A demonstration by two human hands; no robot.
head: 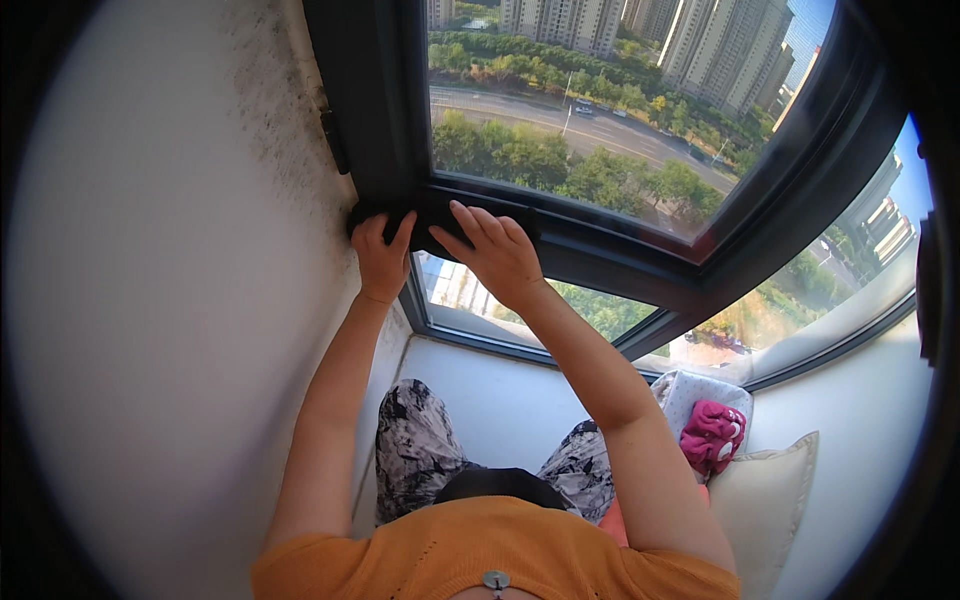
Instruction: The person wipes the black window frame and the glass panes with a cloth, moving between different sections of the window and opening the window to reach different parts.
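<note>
A black cloth (425,217) lies along the lower rail of a dark window frame (615,262), close to the corner by the wall. Both my hands rest on it. My left hand (383,255) is at the cloth's wall end, with its fingers bent over the dark material. To its right, my right hand (495,251) lies with the fingers spread and pointing up across the cloth. How firmly either hand grips the cloth cannot be told. The cloth's edges blend into the dark frame.
A white wall (172,285) with dark mould-like spots (270,97) stands close on the left. Below is a white window sill (487,390) around my knees. At the right are a patterned fabric basket (675,386), a magenta fabric item (712,435) and a beige cushion (757,502).
</note>
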